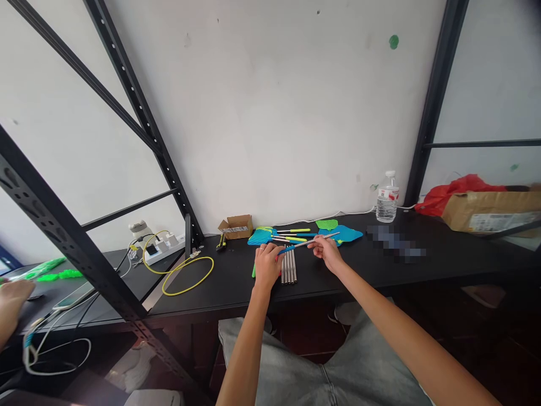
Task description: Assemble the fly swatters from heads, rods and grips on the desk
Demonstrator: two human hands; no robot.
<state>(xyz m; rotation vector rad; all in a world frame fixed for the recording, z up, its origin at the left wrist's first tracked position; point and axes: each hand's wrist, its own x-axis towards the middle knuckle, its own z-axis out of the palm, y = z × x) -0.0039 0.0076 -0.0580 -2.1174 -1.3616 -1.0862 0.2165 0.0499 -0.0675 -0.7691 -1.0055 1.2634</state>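
Note:
My left hand [267, 264] is closed round the blue handle end of a thin metal rod with a blue handle [305, 243]. The fingers of my right hand [328, 253] pinch the same rod farther along, and its thin tip sticks out past them. Below the held rod, several bare metal tubes [289, 269] lie side by side on the black table. Behind my hands lie fly swatters with blue mesh heads [350, 233], a green swatter head [327, 224] and yellow-green handles [300, 230]. A green handle end [253, 272] shows beside my left hand, which partly covers it.
An open cardboard box [237, 226] and a water bottle [386, 198] stand along the wall. A yellow cable [212, 270] and a power strip [165, 248] lie leftward. Black rack posts [139, 101] frame the table [203, 299]. Another person's hand [14, 301] shows far left.

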